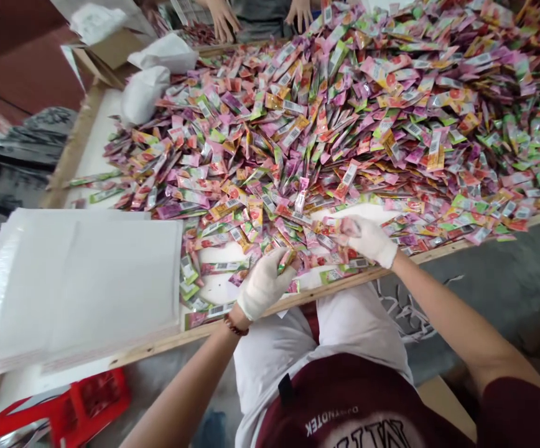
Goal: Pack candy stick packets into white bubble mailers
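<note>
A large heap of small colourful stick packets, pink, green, orange and purple, covers the wood-edged table before me. My left hand, in a white glove, is closed around one or more packets close to the table's front edge. To its right, my right hand, gloved as well, has its fingers closed on a pink packet just above the loose ones. Both palms are hidden, so how many packets each holds cannot be made out.
A stack of white plastic bags lies on the left of the table. Stuffed white bags and a cardboard box stand at the back left. Another person's hands rest at the far edge. Below sits a red plastic stool.
</note>
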Demonstrator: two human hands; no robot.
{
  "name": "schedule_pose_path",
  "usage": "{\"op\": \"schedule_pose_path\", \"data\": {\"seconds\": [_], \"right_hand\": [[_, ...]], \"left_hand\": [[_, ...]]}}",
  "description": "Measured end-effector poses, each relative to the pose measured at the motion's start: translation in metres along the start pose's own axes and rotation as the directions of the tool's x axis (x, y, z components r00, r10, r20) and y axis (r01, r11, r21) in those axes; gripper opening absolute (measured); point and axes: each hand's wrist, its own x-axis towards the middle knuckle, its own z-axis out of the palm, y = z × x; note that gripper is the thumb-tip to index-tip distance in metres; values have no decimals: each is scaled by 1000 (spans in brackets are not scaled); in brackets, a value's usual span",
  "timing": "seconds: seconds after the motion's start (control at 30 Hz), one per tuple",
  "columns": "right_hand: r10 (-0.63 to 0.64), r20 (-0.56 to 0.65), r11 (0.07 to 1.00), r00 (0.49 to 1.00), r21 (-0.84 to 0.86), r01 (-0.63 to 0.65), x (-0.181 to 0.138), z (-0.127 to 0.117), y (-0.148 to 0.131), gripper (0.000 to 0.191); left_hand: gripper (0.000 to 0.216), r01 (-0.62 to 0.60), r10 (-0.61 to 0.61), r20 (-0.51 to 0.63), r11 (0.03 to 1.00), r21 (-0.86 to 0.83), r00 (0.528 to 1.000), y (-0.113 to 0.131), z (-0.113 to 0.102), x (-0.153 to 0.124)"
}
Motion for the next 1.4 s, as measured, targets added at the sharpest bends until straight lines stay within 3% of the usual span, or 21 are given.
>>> {"op": "schedule_pose_path", "data": {"seconds": [0.07, 0.13, 0.27, 0.4, 0.57, 0.7, 0.8, 0.93, 1.07, 1.13, 1.27, 1.33, 1.4], "right_hand": [[14, -129, 999, 992, 35, -9, 6, -19, 11, 26], [-11, -168, 1000, 986, -11, 10, 18, -31, 16, 22], [-40, 0, 953, 999, -301, 38, 44, -20, 4, 12], [76, 111, 886, 991, -464, -16, 58, 3, -9, 12], [66, 53, 906, 996, -421, -37, 54, -15, 5, 15], [63, 36, 935, 997, -351, -47, 45, -32, 17, 31], [111, 156, 949, 982, -310, -58, 43, -27, 17, 43], [180, 203, 963, 962, -237, -130, 48, -13, 20, 26], [135, 112, 989, 984, -78, -127, 51, -15, 28, 11], [126, -15, 988, 992, 90, -125, 49, -25, 33, 14], [226, -345, 834, 911, 552, 3, 40, -55, 43, 29], [217, -401, 818, 890, 572, 58, 33, -73, 51, 29], [138, -424, 897, 895, 436, 68, 23, -90, 63, 27]], "left_hand": [[13, -79, 77, 29, 990, 115, 997, 7, 5, 2], [18, -145, 124, 105, 965, 217, 987, 19, 19, 11], [31, -170, 25, 288, 854, 491, 957, 41, 56, 39], [38, -167, -37, 313, 783, 599, 949, 43, 69, 48], [42, -211, 100, 233, 824, 526, 967, 32, 47, 41], [46, -211, 105, 241, 857, 471, 965, 34, 42, 60], [48, -299, 134, 329, 797, 525, 935, 42, 52, 85], [39, -315, 34, 411, 700, 641, 911, 53, 66, 110], [42, -264, -26, 415, 734, 625, 910, 53, 69, 122], [36, -225, -28, 389, 778, 587, 921, 50, 66, 126], [32, -151, 80, 185, 899, 412, 979, 40, 55, 127], [33, -83, 68, 68, 965, 248, 995, 38, 49, 125], [34, 1, -2, 9, 994, 110, 1000, 43, 47, 123]]}}
